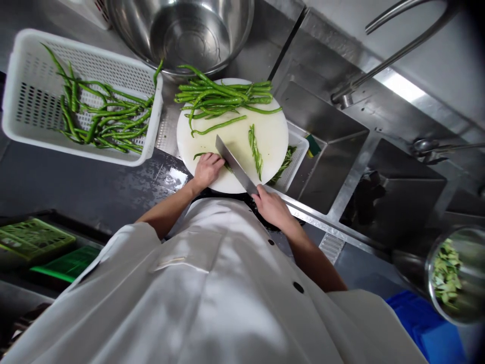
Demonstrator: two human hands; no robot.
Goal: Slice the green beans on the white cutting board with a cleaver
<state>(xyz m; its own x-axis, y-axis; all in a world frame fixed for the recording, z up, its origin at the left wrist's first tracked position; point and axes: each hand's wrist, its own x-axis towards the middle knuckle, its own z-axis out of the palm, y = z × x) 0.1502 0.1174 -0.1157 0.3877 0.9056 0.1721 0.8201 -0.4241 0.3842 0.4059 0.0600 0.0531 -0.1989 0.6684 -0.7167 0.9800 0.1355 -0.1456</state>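
Note:
A round white cutting board [227,144] lies in front of me with a pile of long green peppers [223,96] on its far side. My left hand [208,169] presses a green pepper [199,155] near the board's left front edge, its fingers bent together. The handle of a cleaver [237,168] is inside my right hand [271,205], which is closed at the board's front edge. The blade points up and left, close beside my left fingers. Sliced pepper pieces [255,152] lie in a narrow row right of the blade.
At the left is a white basket [157,126] of whole peppers. A large steel bowl [189,30] stands behind the board. Right of it are a white basket [301,162] with cut peppers, a sink [326,146] and a faucet [394,60]. Another bowl [470,283] holds pale green pieces.

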